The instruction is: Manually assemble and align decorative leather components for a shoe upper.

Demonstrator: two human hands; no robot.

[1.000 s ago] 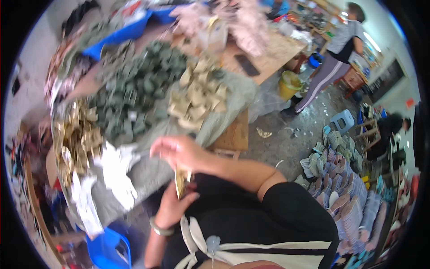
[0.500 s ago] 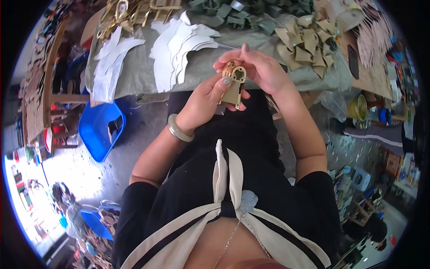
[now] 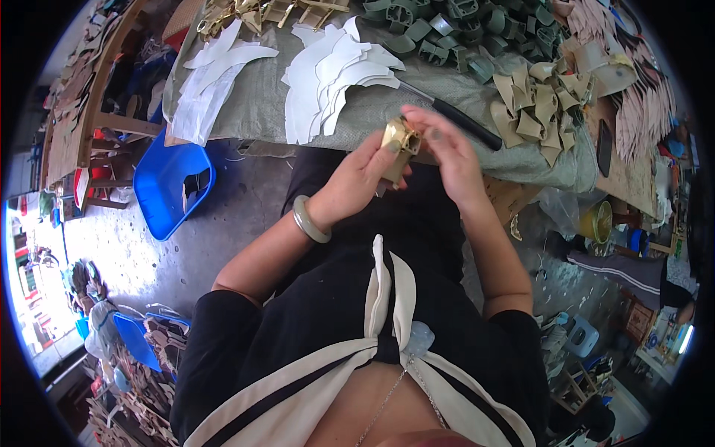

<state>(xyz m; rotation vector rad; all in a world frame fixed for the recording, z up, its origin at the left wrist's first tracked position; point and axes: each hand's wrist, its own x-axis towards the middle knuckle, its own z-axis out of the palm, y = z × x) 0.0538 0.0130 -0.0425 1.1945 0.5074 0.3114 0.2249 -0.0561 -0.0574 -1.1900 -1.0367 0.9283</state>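
Note:
Over my lap, just off the table's near edge, my left hand (image 3: pixel 348 183) is closed around a shiny gold shoe heel (image 3: pixel 395 141). Its thumb lies across the side, and fingertips show underneath. A hollow end of the heel faces right. My right hand (image 3: pixel 456 165) is beside that end, fingers stretched out and slightly apart; its fingertips are close to the top of the heel, and whether they touch it is hard to tell. Behind the right hand, a black-handled tool (image 3: pixel 468 124) with a metal shaft lies on the table.
A grey-green woven sheet (image 3: pixel 257 112) covers the table. On it lie white cut pieces (image 3: pixel 328 82), gold parts (image 3: pixel 272 11), dark green hollow parts (image 3: pixel 477 26) and beige pieces (image 3: pixel 540 112). A phone (image 3: pixel 604 147) rests at right. A blue tub (image 3: pixel 160 197) stands on the floor at left.
The gold heel has been turned, so its hollow end faces right instead of toward me. My right hand has shifted down, revealing the black-handled tool. The head view has shifted.

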